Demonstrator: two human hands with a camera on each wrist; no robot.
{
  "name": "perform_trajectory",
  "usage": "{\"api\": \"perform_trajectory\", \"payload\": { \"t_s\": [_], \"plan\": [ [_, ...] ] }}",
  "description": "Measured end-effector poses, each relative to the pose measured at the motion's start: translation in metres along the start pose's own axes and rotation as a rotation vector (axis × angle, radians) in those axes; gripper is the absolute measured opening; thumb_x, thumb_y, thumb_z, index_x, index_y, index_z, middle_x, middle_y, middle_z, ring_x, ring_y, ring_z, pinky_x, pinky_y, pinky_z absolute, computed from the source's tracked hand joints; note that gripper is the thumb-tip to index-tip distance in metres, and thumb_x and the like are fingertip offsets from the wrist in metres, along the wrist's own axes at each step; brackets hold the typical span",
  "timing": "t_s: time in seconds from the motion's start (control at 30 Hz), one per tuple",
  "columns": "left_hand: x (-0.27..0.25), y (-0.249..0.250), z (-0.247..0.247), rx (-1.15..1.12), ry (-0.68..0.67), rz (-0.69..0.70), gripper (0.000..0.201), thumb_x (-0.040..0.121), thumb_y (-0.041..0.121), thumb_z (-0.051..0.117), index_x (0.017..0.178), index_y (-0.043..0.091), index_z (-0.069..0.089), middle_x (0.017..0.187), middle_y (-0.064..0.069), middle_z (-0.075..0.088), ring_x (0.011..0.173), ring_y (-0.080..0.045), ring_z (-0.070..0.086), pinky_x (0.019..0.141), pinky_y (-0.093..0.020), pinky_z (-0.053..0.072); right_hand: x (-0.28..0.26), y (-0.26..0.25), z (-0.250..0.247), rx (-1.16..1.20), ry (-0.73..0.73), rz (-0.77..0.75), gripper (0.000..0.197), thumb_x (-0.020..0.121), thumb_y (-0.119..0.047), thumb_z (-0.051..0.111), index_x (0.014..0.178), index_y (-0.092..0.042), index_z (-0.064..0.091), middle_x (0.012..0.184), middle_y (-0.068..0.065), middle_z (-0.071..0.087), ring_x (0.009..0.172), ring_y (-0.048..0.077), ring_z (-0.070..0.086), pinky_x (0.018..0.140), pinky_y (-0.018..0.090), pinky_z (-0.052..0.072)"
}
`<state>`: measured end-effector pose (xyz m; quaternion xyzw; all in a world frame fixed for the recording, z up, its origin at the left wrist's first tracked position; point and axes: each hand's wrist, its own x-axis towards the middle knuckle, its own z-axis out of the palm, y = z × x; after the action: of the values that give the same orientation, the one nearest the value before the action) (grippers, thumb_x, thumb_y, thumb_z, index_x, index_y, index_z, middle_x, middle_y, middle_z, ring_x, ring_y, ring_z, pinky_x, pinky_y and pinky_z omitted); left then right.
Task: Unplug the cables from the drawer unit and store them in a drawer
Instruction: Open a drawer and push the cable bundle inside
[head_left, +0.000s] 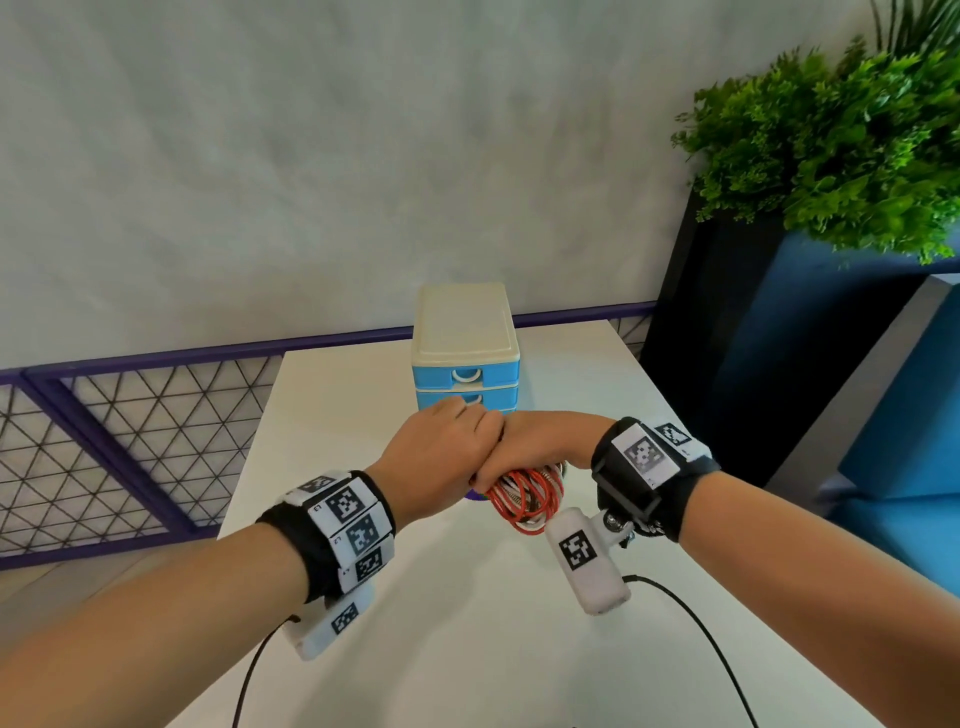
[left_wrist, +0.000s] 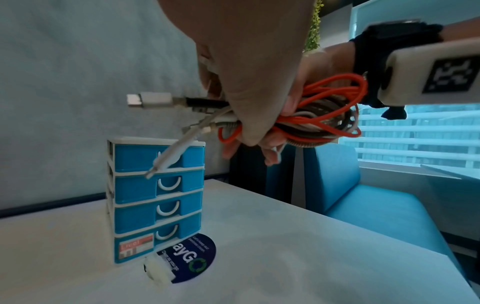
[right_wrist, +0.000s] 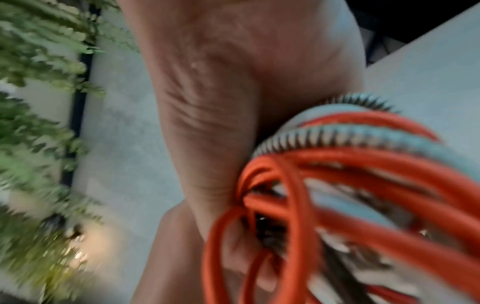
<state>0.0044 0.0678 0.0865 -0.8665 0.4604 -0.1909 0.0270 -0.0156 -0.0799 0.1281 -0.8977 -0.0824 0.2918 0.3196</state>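
Head view: bright, even daylight, soft shadows, wide-angle bending at edges. Left wrist view: dimmer, blue cast; window at right is the light source; near hand soft. Right wrist view: heavy motion blur; plant smeared, cables unfocused.
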Motion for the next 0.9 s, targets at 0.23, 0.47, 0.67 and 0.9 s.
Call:
{"api": "perform_trajectory", "payload": {
  "t_s": [0.23,0.47,0.67,0.9],
  "plan": [
    [0.009,0.000,0.002,-0.078,-0.251,-0.375,0.033,0.079,0.033,0.057,0.108,0.019,0.051,0.097,0.000,0.066,0.087,-0.026,0.064,0.063,-0.030,0.039,0.004,0.013,0.032,-0.723,0.530,-0.055,0.079,0.076,-0.057,0.064,0.139,-0.018,0.037,0.127,0.002,0.052,0.118,0.024,0.048,0.103,0.045,0.034],
    [0.001,-0.003,0.000,-0.503,-0.594,-0.422,0.021,0.067,0.027,0.065,0.087,0.021,0.060,0.075,0.006,0.067,0.070,-0.014,0.066,0.061,-0.030,0.054,0.017,0.046,0.051,-1.019,0.624,-0.090,0.086,0.063,-0.053,0.078,0.134,-0.012,0.051,0.118,0.009,0.065,0.121,0.031,0.054,0.106,0.062,0.028],
    [-0.007,-0.006,0.005,-0.697,-0.632,-0.455,0.022,0.068,0.020,0.069,0.071,0.031,0.050,0.070,0.010,0.060,0.062,-0.007,0.059,0.055,-0.019,0.044,0.023,0.042,0.050,-0.816,0.475,-0.203,0.045,0.082,-0.030,0.063,0.122,-0.017,0.050,0.110,0.002,0.064,0.099,0.027,0.062,0.078,0.035,0.043],
    [-0.002,-0.015,0.009,-0.719,-0.701,-0.415,0.021,0.071,0.021,0.067,0.076,0.033,0.050,0.079,0.006,0.064,0.072,-0.014,0.064,0.060,-0.022,0.049,0.040,0.045,0.039,-0.758,0.346,-0.236,0.035,0.083,-0.028,0.060,0.116,-0.017,0.054,0.107,0.003,0.066,0.093,0.026,0.063,0.069,0.030,0.040]
  ]
}}
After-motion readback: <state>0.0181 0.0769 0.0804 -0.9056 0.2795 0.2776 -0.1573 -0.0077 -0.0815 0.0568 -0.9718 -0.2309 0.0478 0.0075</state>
